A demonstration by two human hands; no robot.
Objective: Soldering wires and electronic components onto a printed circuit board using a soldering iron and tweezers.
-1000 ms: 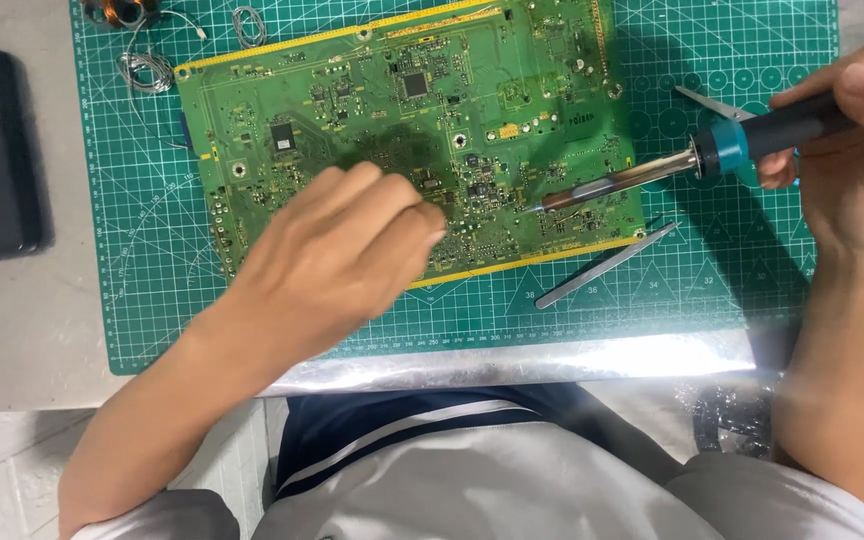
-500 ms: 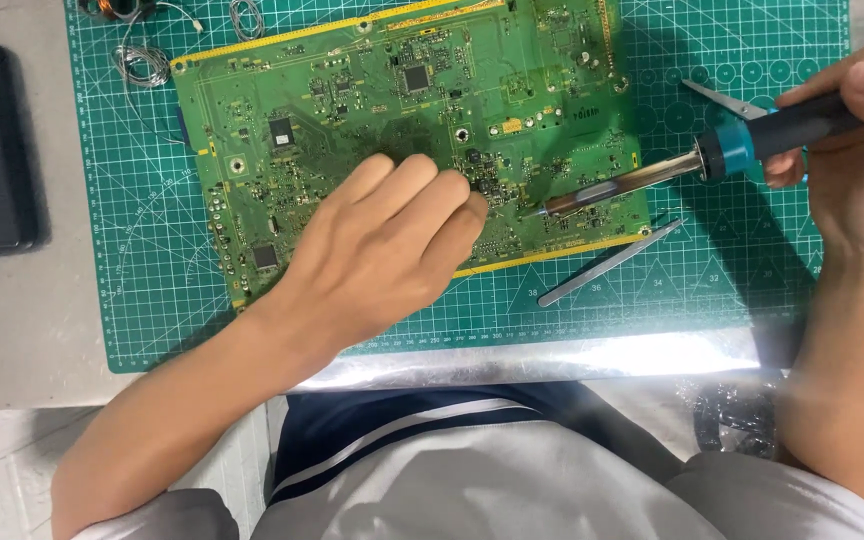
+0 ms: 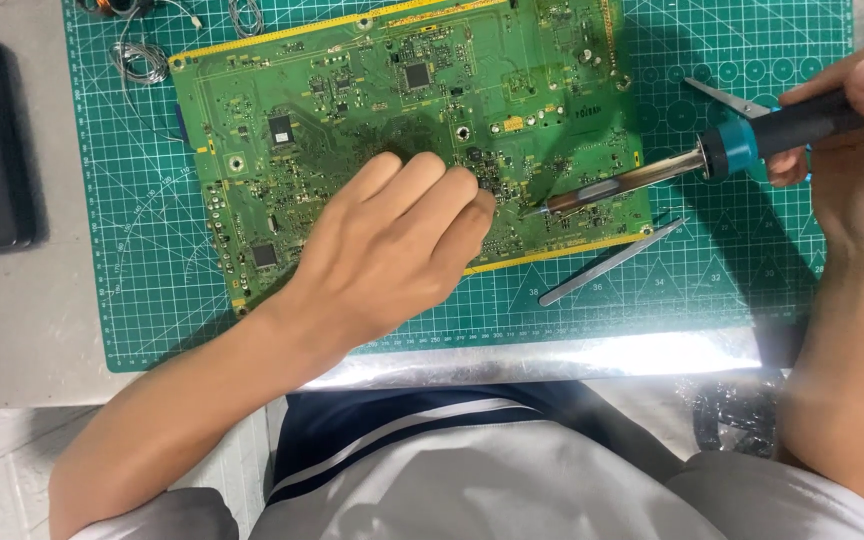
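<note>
Grey bench (image 3: 32, 310) carried a green cutting mat (image 3: 132, 250) with a green circuit board (image 3: 352, 110) on it. Left hand (image 3: 392, 250) rested flat on the board, fingers loosely curled, holding nothing visible. Right hand (image 3: 852, 140) gripped a soldering iron (image 3: 692, 165), its long axis running leftward, tip just right of the left fingertips. Tweezers (image 3: 612, 262) lay nearby.

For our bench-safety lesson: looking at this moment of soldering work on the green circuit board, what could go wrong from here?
1. The soldering iron tip sits very close to the left hand fingertips: a burn is possible.
2. That hand hides part of the circuit board, so the tip might touch neighbouring parts.
3. The tweezers lie loose beneath the iron and could be knocked.
</note>
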